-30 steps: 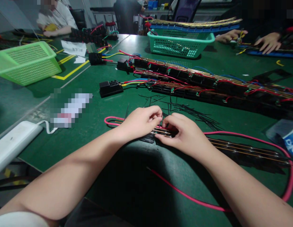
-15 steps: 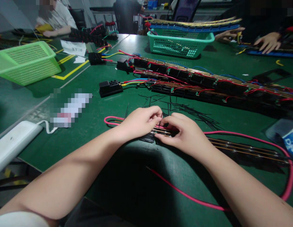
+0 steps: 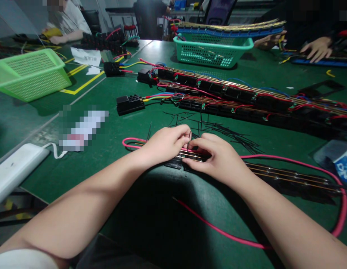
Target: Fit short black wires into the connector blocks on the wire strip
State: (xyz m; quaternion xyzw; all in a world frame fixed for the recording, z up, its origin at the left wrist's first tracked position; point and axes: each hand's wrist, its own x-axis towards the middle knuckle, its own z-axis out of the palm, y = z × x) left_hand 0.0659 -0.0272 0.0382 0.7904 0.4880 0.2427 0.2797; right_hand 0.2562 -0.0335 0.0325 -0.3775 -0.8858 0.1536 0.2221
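A long black strip (image 3: 288,179) with brass rails lies across the green table (image 3: 111,123) in front of me, and a pink wire (image 3: 302,164) loops around it. My left hand (image 3: 164,144) and my right hand (image 3: 218,157) meet over the strip's left part. Both have their fingers curled and pinched together at the pink wire and rails. What exactly sits between the fingertips is hidden. Loose black cable ties (image 3: 218,129) lie scattered just beyond my hands.
Finished black strips with red and blue wiring (image 3: 246,97) lie further back. A teal basket (image 3: 212,52) stands at the far centre and a light green basket (image 3: 30,73) at the left. A white bar (image 3: 16,170) lies near left. Other people's hands (image 3: 316,48) work at the far right.
My hands stay at the same spot on the strip, with only small finger movements. The view has shifted slightly.
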